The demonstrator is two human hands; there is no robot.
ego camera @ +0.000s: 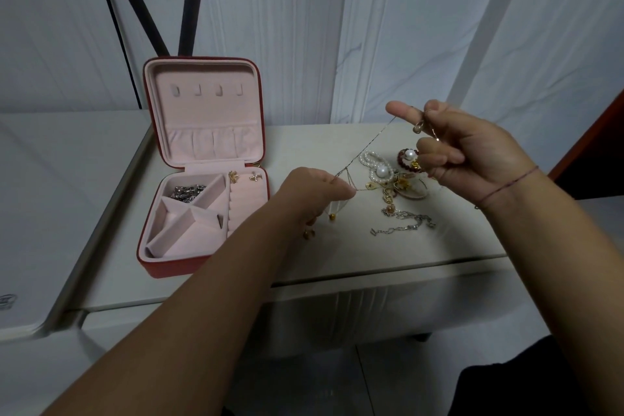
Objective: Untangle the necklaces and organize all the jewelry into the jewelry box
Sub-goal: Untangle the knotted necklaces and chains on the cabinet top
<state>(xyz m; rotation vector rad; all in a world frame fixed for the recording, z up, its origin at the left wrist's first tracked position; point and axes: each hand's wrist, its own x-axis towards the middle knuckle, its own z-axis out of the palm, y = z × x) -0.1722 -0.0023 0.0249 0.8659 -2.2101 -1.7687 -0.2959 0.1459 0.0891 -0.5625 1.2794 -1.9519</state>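
Observation:
A thin gold chain necklace stretches taut between my two hands above the table. My left hand pinches its lower end, with small gold beads dangling below. My right hand, raised higher, holds the other end with its gold pendant between curled fingers. Under them lies a tangled pile of jewelry: pearl strands, red beads, gold pieces. A silver chain lies nearer me. The red jewelry box stands open at the left, with a silver chain in one pink compartment and gold earrings at its top right.
The table is cream-coloured and its front edge runs just below the silver chain. A small gold piece lies beneath my left wrist. White curtains hang behind, and black stand legs rise behind the box.

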